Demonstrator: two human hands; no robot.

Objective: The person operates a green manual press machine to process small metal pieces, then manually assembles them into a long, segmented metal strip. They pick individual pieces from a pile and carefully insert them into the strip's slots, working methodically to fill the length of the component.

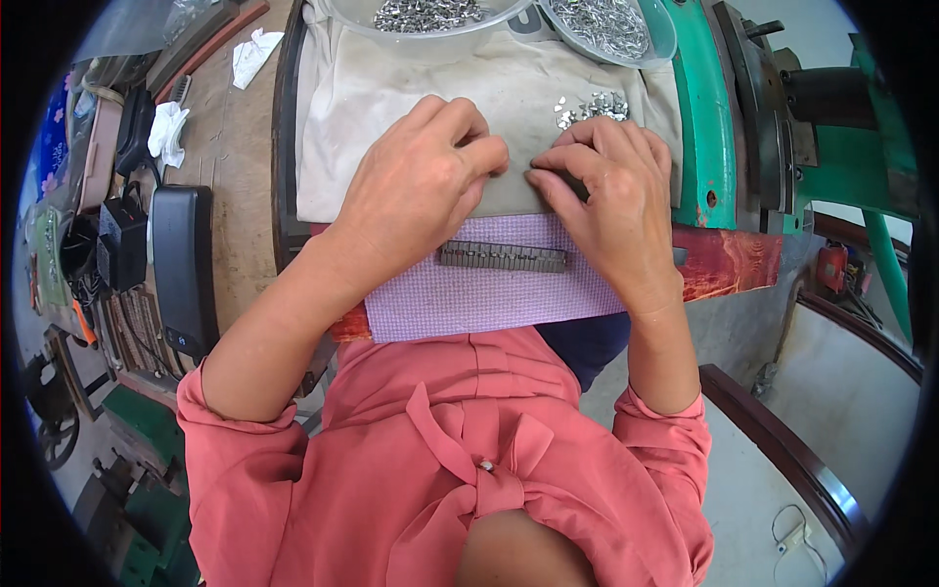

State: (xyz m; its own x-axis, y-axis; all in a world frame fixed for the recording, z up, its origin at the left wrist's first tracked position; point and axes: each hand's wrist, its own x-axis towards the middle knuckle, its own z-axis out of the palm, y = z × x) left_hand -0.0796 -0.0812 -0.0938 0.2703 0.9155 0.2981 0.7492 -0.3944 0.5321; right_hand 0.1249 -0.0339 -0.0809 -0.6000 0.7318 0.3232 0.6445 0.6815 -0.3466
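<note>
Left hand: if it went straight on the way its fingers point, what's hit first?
Likely the right hand: its fingers sit across a small gap from the left hand's, with beige cloth behind. Single view, so heights are unclear; it might pass over or under.

Whether the bare left hand (pixel 421 168) or the bare right hand (pixel 618 186) pinches anything is hidden by curled fingers. The top edge cuts off two round, translucent plastic bowls (pixel 440 49) of silvery metal pieces. Loose shiny metal bits (pixel 599 106) are too small to tell in shape.
</note>
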